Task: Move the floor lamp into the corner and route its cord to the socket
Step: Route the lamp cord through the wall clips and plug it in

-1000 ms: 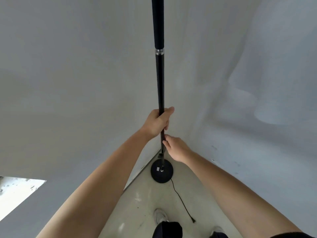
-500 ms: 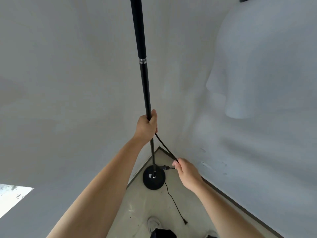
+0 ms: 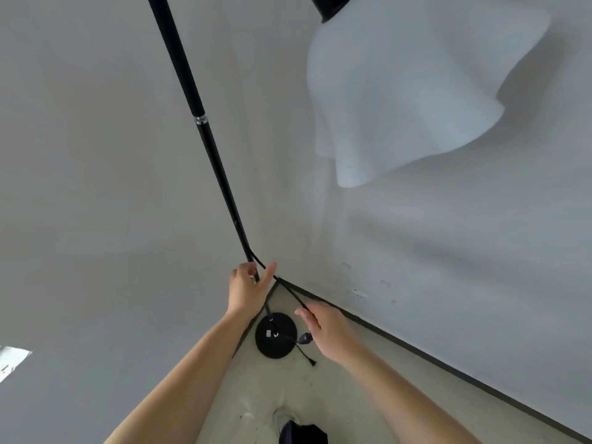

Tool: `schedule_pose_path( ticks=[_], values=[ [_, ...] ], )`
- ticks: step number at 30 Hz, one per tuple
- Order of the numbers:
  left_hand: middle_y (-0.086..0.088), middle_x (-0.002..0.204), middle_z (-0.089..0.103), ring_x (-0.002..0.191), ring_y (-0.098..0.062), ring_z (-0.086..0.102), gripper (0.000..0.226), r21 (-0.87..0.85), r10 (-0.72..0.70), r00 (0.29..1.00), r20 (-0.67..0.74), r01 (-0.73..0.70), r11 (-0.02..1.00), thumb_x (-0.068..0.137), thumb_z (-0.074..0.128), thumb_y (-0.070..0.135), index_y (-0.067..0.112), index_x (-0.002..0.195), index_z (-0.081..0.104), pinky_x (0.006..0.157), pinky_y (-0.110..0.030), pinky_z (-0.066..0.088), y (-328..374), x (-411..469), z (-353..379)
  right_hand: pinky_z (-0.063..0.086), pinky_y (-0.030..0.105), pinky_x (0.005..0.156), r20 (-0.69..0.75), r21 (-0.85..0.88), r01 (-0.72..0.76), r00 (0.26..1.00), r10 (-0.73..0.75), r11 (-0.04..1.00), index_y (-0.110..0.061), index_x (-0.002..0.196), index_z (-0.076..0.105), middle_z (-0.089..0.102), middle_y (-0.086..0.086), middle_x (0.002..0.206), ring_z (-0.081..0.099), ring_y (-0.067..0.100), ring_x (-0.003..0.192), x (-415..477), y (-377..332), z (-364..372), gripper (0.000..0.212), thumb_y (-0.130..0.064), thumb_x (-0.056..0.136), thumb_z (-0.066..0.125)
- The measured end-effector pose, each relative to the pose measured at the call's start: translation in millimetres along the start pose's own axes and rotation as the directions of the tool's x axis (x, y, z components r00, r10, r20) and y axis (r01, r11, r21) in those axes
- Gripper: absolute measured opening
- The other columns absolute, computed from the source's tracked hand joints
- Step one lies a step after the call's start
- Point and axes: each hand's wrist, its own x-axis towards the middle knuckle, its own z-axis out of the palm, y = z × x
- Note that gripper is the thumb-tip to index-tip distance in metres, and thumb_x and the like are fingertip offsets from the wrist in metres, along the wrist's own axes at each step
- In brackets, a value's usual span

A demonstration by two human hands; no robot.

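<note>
The floor lamp's black pole (image 3: 205, 136) rises from a round black base (image 3: 275, 336) that stands in the corner of the room. Its white shade (image 3: 400, 91) hangs at the upper right. My left hand (image 3: 248, 291) wraps the pole low down, fingers loosening. A black cord (image 3: 288, 288) leaves the pole near that hand and runs down to my right hand (image 3: 326, 330), which pinches it. The cord's plug end (image 3: 312, 363) lies on the floor beside the base. No socket is in view.
Two grey walls meet at the corner, with a dark skirting strip (image 3: 448, 368) along the right wall. The pale floor (image 3: 256, 395) holds my shoe (image 3: 283, 418) just below the base. A bright patch (image 3: 12, 362) shows at the far left.
My right hand left the pole, took the cord and drew it down and to the right. My view has swung, so the shade has come into sight.
</note>
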Motion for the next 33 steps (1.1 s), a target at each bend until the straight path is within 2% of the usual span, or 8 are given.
schedule_pose_path(
  ticks=[2,8,14,18,22,25,27,33],
  values=[
    [0.007,0.068,0.05,0.063,-0.016,0.046,0.049,-0.087,-0.016,0.993,0.12,0.027,0.996,0.089,0.048,0.063,0.016,0.078,0.055,0.061,-0.032,0.039,9.3,-33.1,14.9,0.044,0.023,0.058,0.005,0.051,0.022,1.0,-0.022,0.998,-0.034,0.08,0.053,0.056,-0.008,0.068,0.063,0.006,0.062,-14.1,-3.7,-10.5,0.029,-0.043,0.104,0.04],
    [-0.004,0.084,0.067,0.078,-0.018,0.056,0.017,-0.286,-0.14,0.985,0.105,0.164,0.944,0.095,0.061,0.021,0.014,0.087,0.074,0.073,-0.031,0.046,37.5,-88.9,43.2,0.05,0.032,0.069,-0.001,0.066,0.082,0.997,-0.082,0.994,-0.03,0.093,0.058,0.061,-0.008,0.075,0.062,0.008,0.071,-58.4,16.3,-19.4,0.033,-0.049,0.103,0.034],
    [0.001,0.086,0.068,0.077,-0.01,0.059,0.01,-0.388,-0.154,0.988,-0.009,0.138,0.911,0.093,0.066,0.021,0.018,0.087,0.073,0.077,-0.028,0.046,51.2,-114.5,62.3,0.054,0.034,0.078,-0.074,0.175,-0.01,0.997,0.023,0.984,-0.023,0.107,0.066,0.07,-0.004,0.094,0.065,0.013,0.083,-96.7,72.0,-23.2,0.025,-0.039,0.101,0.048],
    [0.004,0.082,0.068,0.075,-0.007,0.059,0.01,-0.396,-0.129,0.99,-0.047,0.1,0.913,0.092,0.068,0.024,0.019,0.085,0.073,0.073,-0.024,0.047,60.5,-121.5,71.4,0.049,0.027,0.069,-0.12,0.21,-0.016,0.992,0.042,0.978,-0.025,0.098,0.066,0.068,-0.008,0.081,0.059,0.005,0.071,-109.2,78.2,-30.9,0.023,-0.041,0.099,0.05],
    [0.002,0.086,0.068,0.08,-0.01,0.059,0.012,-0.406,-0.144,0.989,-0.024,0.122,0.906,0.091,0.068,0.025,0.015,0.09,0.074,0.087,-0.035,0.05,65.2,-118.3,76.4,0.039,0.017,0.053,-0.152,0.213,-0.031,0.986,0.064,0.977,-0.029,0.077,0.055,0.053,-0.014,0.056,0.05,0.003,0.054,-112.9,71.7,-44.1,0.028,-0.048,0.093,0.044],
    [-0.001,0.09,0.069,0.083,-0.011,0.059,0.011,-0.375,-0.108,0.994,0.015,0.106,0.921,0.092,0.067,0.025,0.017,0.09,0.074,0.097,-0.041,0.048,68.1,-112.1,78.5,0.041,0.011,0.052,-0.123,0.261,-0.075,0.986,0.11,0.962,-0.041,0.082,0.056,0.053,-0.021,0.056,0.049,0.001,0.051,-117.6,70.3,-51.4,0.006,-0.037,0.086,0.056],
    [-0.001,0.088,0.068,0.081,-0.011,0.058,0.01,-0.372,-0.094,0.995,0.036,0.1,0.923,0.091,0.068,0.026,0.02,0.085,0.073,0.098,-0.041,0.047,67.8,-107.6,79.7,0.04,0.008,0.054,-0.118,0.266,-0.117,0.981,0.153,0.957,-0.045,0.088,0.057,0.054,-0.018,0.06,0.051,-0.002,0.053,-122.1,73.5,-52.6,0.015,-0.032,0.081,0.061],
    [0.001,0.084,0.067,0.082,-0.014,0.058,0.015,-0.392,-0.088,0.994,0.064,0.106,0.914,0.092,0.065,0.028,0.023,0.079,0.071,0.085,-0.035,0.048,63.3,-93.8,74.1,0.041,0.019,0.051,0.101,0.288,-0.392,0.92,0.379,0.874,-0.03,0.083,0.062,0.057,-0.01,0.064,0.051,0.003,0.043,-144.5,96.6,-42.0,0.013,-0.037,0.072,0.067]
  ],
)
